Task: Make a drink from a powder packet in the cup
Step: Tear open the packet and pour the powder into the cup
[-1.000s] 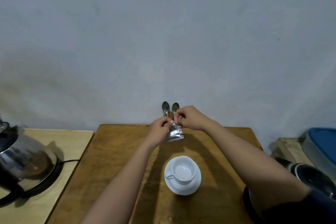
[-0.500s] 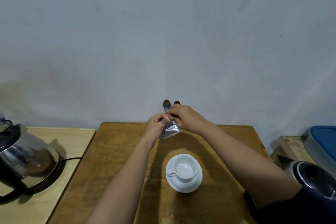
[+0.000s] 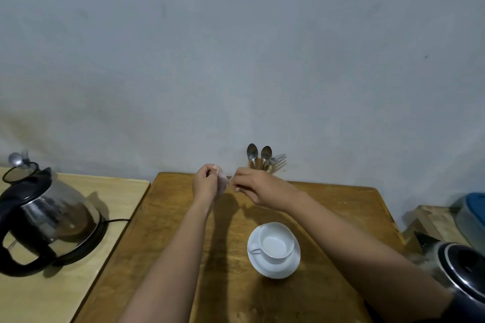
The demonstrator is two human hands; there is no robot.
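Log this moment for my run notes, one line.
left hand + right hand: pinching packet | cup: on saucer

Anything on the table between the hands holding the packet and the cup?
No. In the head view, only bare wooden table lies between the packet and the cup.

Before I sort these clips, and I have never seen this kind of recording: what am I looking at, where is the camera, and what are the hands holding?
There is no machine here: a person wears one wide-angle camera on the head, looking forward and down, so you see their own bare arms. The left hand and right hand pinch a small packet between them above a wooden table; it is too blurred to tell whether it is open. On the table a white cup stands on a saucer; no powder shows in it. At the wall stand two spoons and a fork. A glass kettle sits on a side table to the left, a dark kettle at the lower right.
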